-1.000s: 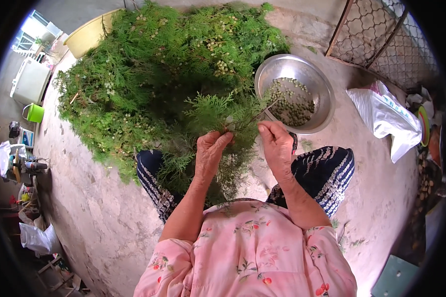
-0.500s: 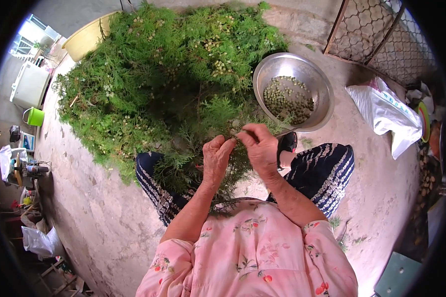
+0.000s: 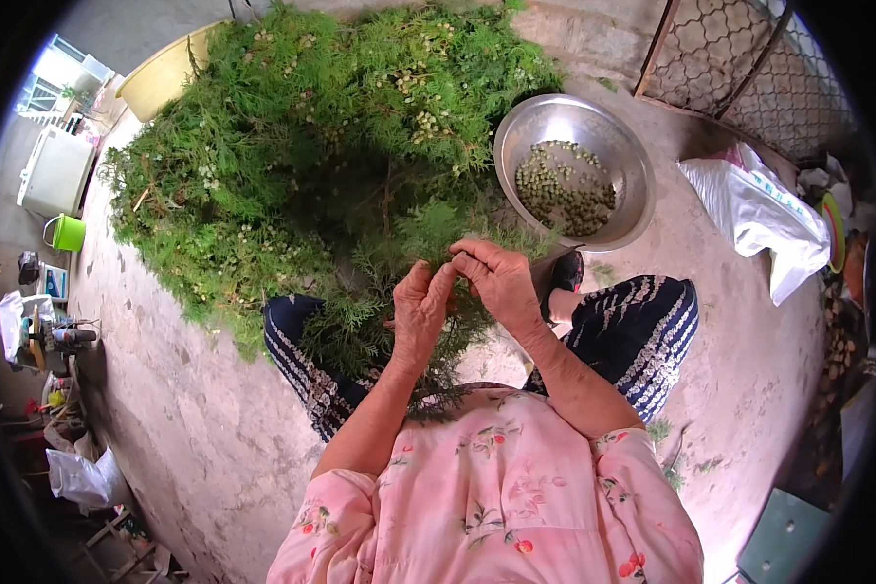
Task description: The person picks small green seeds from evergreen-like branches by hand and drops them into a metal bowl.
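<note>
Pale flr (image 3: 185, 409), metal bowl (image 3: 629, 180) w/ sm. green cones (image 3: 547, 181) nr hands (image 3: 504, 284).

Glossy metal bowl (image 3: 555, 117) beside feathery, matt foliage (image 3: 234, 185).
Smooth plastic bucket (image 3: 68, 234), faintly shiny; sack (image 3: 749, 209) of crinkled, glossy plastic — blouse (image 3: 496, 477) of soft, matt cloth — floor (image 3: 195, 389) rough and dull.

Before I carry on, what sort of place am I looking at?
Probably a household yard or utility room: leafy branches heaped on a worn floor, a metal basin of small green pieces beside them, and a metal mesh panel.
</note>
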A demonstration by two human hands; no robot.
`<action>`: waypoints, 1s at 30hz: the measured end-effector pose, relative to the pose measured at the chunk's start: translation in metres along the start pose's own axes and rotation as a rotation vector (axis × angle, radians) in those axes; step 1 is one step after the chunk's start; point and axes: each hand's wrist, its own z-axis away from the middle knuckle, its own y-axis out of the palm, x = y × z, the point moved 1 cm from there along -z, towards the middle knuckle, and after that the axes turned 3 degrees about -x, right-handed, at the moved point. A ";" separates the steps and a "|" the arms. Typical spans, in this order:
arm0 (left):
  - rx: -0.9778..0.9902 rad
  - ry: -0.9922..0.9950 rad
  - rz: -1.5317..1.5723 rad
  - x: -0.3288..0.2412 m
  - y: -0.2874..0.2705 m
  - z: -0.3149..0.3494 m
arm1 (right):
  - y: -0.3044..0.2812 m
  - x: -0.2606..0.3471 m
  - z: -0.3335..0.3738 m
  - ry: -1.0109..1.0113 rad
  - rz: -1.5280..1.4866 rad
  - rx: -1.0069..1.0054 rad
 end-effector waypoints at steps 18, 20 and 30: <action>-0.099 -0.265 0.480 -0.018 -0.013 -0.020 | -0.115 -0.011 -0.071 0.443 -0.912 -0.423; -0.107 -0.297 0.529 -0.021 -0.011 -0.021 | -0.142 -0.017 -0.080 0.453 -1.054 -0.558; -0.008 -0.339 0.544 -0.022 0.005 -0.034 | -0.075 -0.038 -0.011 -0.563 1.073 0.225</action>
